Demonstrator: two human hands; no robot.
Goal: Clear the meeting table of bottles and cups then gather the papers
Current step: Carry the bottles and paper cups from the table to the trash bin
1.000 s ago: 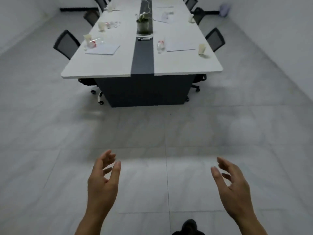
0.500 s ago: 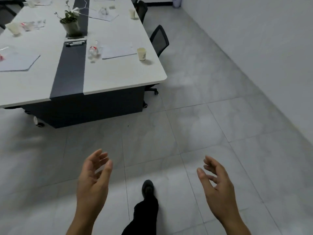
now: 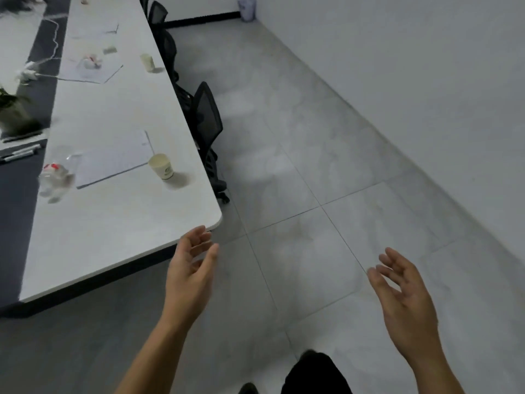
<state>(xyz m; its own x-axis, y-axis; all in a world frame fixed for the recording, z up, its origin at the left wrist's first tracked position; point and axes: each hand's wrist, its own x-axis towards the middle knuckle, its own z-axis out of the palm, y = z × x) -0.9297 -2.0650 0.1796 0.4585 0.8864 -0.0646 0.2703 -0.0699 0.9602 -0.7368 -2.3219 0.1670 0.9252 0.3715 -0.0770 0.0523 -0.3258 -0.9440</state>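
1. Two hands, fingers relaxed, holding nothing: left hand [image 3: 190,277] lower centre, right hand [image 3: 406,300] lower right.
2. At left centre, a paper cup [image 3: 161,166], a bottle [image 3: 55,177] and papers [image 3: 113,159] sit on the table [image 3: 113,228].

cup [image 3: 161,165] right of paper [image 3: 113,159] (on table [image 3: 119,223])

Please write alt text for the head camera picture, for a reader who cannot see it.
A person's left hand and right hand, both open and empty, are held out near the corner of a long white meeting table. On it are a paper cup and a clear plastic bottle, with a sheet of paper between them.
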